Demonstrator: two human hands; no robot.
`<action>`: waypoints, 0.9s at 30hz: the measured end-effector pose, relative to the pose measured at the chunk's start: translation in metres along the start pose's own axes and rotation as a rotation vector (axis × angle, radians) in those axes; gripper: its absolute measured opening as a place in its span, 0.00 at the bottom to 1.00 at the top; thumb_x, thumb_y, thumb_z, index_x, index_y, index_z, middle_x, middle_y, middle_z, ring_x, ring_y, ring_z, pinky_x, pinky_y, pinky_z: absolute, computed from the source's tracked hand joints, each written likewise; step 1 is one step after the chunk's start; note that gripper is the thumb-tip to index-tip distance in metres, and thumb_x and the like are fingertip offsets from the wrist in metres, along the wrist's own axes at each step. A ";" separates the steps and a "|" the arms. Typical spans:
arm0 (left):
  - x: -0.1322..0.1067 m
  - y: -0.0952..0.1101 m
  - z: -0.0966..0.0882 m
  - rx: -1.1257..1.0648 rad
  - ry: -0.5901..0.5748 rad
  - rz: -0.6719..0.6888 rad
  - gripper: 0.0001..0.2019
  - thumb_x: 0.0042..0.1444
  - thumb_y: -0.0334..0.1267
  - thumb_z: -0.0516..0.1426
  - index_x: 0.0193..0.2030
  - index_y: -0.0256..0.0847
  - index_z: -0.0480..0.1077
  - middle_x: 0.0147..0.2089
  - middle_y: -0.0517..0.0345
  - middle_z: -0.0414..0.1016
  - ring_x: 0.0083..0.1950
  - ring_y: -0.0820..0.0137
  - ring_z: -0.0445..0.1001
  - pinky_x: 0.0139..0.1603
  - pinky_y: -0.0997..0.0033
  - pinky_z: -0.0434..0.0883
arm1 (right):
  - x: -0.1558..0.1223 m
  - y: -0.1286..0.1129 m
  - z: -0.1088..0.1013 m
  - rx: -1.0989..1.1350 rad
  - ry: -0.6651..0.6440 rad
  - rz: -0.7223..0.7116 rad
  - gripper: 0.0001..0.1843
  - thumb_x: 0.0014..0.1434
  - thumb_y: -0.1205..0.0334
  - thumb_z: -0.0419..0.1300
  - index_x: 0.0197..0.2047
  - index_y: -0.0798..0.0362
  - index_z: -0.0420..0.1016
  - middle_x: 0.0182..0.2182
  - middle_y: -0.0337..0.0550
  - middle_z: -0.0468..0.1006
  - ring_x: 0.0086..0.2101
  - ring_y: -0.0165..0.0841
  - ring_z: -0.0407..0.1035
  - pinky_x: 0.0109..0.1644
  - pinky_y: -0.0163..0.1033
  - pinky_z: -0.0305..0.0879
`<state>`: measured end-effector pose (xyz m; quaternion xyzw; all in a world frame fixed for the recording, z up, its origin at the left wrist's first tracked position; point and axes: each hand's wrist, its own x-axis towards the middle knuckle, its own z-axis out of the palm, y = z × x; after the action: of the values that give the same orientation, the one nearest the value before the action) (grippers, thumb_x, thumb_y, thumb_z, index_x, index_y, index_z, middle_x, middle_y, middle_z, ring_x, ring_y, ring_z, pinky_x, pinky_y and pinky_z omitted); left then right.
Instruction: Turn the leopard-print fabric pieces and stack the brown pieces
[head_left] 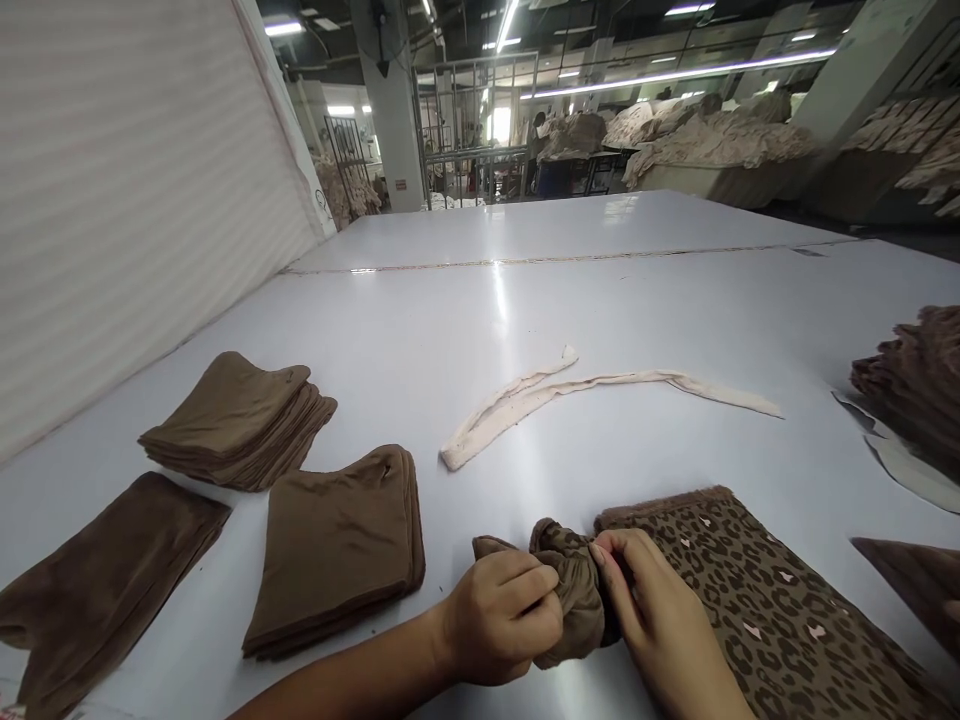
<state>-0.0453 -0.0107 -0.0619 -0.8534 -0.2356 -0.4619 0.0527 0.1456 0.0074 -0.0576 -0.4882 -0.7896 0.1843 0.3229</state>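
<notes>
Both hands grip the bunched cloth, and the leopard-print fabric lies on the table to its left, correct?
Wrong side: the head view shows the leopard-print fabric on the table to the right of the bunched brown cloth, which the left hand and right hand do grip.

We have a brown cloth bundle (576, 605) pinched between our left hand (506, 615) and our right hand (654, 590), low over the white table (465, 545). Its fabric is soft and gathered into creases, rounded at the bottom and scrunched toward the top, where we seem to make out dark spots, though our fingers partly hide it.
</notes>
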 end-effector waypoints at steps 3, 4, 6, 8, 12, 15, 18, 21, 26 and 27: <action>-0.002 -0.003 0.000 -0.018 0.022 0.037 0.11 0.53 0.24 0.45 0.28 0.34 0.66 0.30 0.45 0.72 0.31 0.67 0.68 0.29 0.68 0.72 | 0.002 -0.002 -0.005 0.188 -0.196 0.125 0.08 0.65 0.55 0.48 0.38 0.48 0.63 0.33 0.38 0.68 0.35 0.32 0.67 0.40 0.36 0.64; -0.003 -0.004 0.000 -0.028 0.024 0.050 0.11 0.53 0.23 0.45 0.28 0.34 0.66 0.30 0.46 0.72 0.31 0.67 0.68 0.29 0.69 0.72 | 0.003 -0.003 -0.008 0.226 -0.269 0.156 0.09 0.65 0.53 0.49 0.38 0.48 0.63 0.32 0.37 0.68 0.35 0.32 0.67 0.40 0.36 0.63; -0.005 -0.006 0.001 -0.041 0.018 0.075 0.10 0.54 0.24 0.46 0.29 0.36 0.65 0.31 0.47 0.73 0.31 0.68 0.69 0.29 0.70 0.72 | 0.007 -0.003 -0.011 0.272 -0.370 0.170 0.12 0.64 0.52 0.49 0.33 0.49 0.64 0.29 0.37 0.67 0.32 0.32 0.66 0.37 0.36 0.63; -0.007 -0.005 0.002 -0.037 -0.021 0.070 0.10 0.53 0.23 0.46 0.30 0.37 0.65 0.32 0.48 0.73 0.31 0.68 0.69 0.30 0.70 0.71 | 0.010 0.000 -0.012 0.267 -0.314 0.147 0.14 0.64 0.53 0.48 0.29 0.49 0.64 0.27 0.37 0.67 0.30 0.32 0.65 0.35 0.37 0.61; -0.013 0.001 -0.002 -0.052 -0.253 -0.048 0.09 0.53 0.25 0.46 0.28 0.37 0.64 0.28 0.51 0.71 0.27 0.69 0.65 0.27 0.70 0.65 | 0.009 0.014 -0.005 0.168 0.066 0.178 0.12 0.62 0.53 0.51 0.30 0.50 0.65 0.28 0.39 0.67 0.30 0.34 0.64 0.36 0.39 0.59; -0.008 0.009 -0.012 -0.119 -0.552 -0.264 0.07 0.55 0.28 0.49 0.27 0.39 0.62 0.28 0.56 0.70 0.28 0.71 0.66 0.29 0.72 0.63 | 0.004 0.022 0.004 0.166 0.135 0.220 0.12 0.63 0.54 0.50 0.31 0.50 0.65 0.28 0.39 0.67 0.30 0.33 0.63 0.35 0.38 0.60; 0.012 0.013 -0.023 -0.184 -0.721 -0.550 0.09 0.55 0.43 0.57 0.31 0.40 0.62 0.30 0.60 0.71 0.30 0.71 0.68 0.29 0.74 0.63 | -0.001 0.018 0.008 0.195 0.123 0.221 0.11 0.64 0.55 0.49 0.33 0.50 0.65 0.28 0.38 0.67 0.30 0.32 0.64 0.33 0.36 0.60; 0.033 0.013 -0.022 -0.088 -0.578 -0.742 0.20 0.50 0.54 0.58 0.40 0.39 0.63 0.39 0.54 0.71 0.39 0.65 0.69 0.37 0.68 0.65 | -0.004 0.003 0.006 0.273 0.081 0.171 0.09 0.65 0.57 0.49 0.34 0.49 0.64 0.29 0.37 0.66 0.30 0.30 0.64 0.33 0.34 0.61; 0.032 0.002 0.003 -0.117 -0.590 -0.716 0.10 0.59 0.44 0.53 0.34 0.39 0.63 0.35 0.56 0.70 0.36 0.67 0.67 0.36 0.69 0.65 | -0.009 -0.011 0.002 0.370 0.081 0.133 0.09 0.65 0.59 0.47 0.33 0.49 0.62 0.29 0.36 0.64 0.30 0.30 0.62 0.33 0.34 0.60; 0.028 0.001 0.007 -0.139 -0.590 -0.681 0.08 0.60 0.41 0.52 0.33 0.39 0.63 0.33 0.57 0.70 0.35 0.69 0.67 0.35 0.71 0.64 | -0.009 -0.010 0.001 0.357 0.058 0.136 0.09 0.65 0.59 0.47 0.33 0.49 0.62 0.29 0.36 0.64 0.30 0.30 0.63 0.34 0.34 0.61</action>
<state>-0.0263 0.0010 -0.0429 -0.8238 -0.4764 -0.2046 -0.2291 0.1412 -0.0052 -0.0559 -0.4807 -0.6998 0.3288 0.4138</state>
